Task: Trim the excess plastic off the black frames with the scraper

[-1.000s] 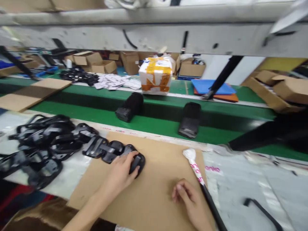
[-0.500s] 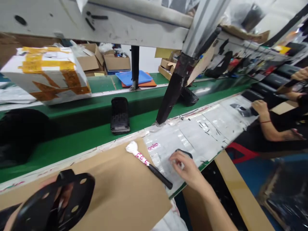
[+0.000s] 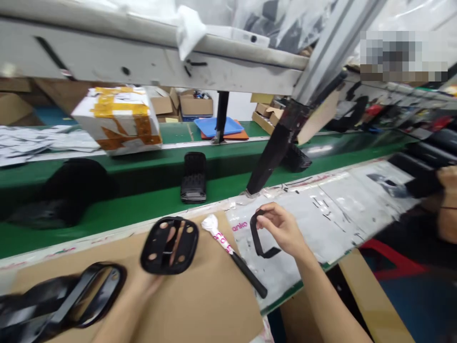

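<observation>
My left hand [image 3: 144, 288] grips a black rounded plate [image 3: 187, 247] from below, its fingers mostly hidden behind the plate. The plate has several round holes and a long slot across its middle. Between the thumb and fingers of my right hand [image 3: 280, 228], a thin black bent strip [image 3: 255, 240] shaped like an open loop hangs over the white sheeting. Between the hands lies a hammer-like tool [image 3: 246, 271] with a black handle and a head wrapped in white plastic. A glossy black part with a framed opening [image 3: 67, 312] rests at lower left, partly blurred.
Brown cardboard [image 3: 210, 305] covers the near bench. Beyond it runs a green conveyor belt [image 3: 160, 188] with black parts on it, including an upright black piece [image 3: 193, 178]. A slanted post [image 3: 274, 150] stands ahead. At right, a co-worker's arm [image 3: 448, 205] is near stacked black parts.
My left hand has carried the black plate rightward and away from me, toward the wrapped tool. My right hand has lifted the bent strip off the white sheeting. The view has shifted left.
</observation>
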Motion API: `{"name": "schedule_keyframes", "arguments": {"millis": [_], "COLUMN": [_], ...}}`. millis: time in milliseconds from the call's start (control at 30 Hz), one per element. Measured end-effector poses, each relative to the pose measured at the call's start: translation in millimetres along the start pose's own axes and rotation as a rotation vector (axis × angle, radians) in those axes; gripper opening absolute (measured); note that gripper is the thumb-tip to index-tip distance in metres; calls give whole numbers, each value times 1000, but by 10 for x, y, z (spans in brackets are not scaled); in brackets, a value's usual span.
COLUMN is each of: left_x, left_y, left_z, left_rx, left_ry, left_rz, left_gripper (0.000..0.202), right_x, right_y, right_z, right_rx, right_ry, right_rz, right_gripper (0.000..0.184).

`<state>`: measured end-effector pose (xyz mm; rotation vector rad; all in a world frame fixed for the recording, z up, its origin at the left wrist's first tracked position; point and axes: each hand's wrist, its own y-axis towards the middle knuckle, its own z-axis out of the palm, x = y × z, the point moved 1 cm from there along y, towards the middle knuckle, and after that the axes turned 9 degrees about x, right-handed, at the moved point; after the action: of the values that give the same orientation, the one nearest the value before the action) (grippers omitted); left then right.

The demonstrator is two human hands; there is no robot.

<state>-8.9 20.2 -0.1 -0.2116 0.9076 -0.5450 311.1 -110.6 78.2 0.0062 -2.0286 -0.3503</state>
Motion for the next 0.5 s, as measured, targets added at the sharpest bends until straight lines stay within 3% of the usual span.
{"name": "schedule_keyframes", "arguments": {"millis": [33,167,267,367,500], "left_x": [27,75,62,43,69], "left_y": [26,115,175,198,163], "left_z": [59,196,123,33,47], "left_rx": [9,231,210,156,175], "left_ry": [1,-48,-106,-157,-154], "left_rz": [-13,-41,8,2,-53], "left_gripper": [49,35,35,38,38], "right_x": [56,257,336,308,120], "right_y": [114,516,700,756,688], "right_z": [179,967,1391,1590,1628], "right_rx": [26,127,147,121,20], "right_ry": [64,285,255,43,-60], "right_rz": [-27,-135,-201,-300,-320], "right_gripper": [16,15,10,16,16]}}
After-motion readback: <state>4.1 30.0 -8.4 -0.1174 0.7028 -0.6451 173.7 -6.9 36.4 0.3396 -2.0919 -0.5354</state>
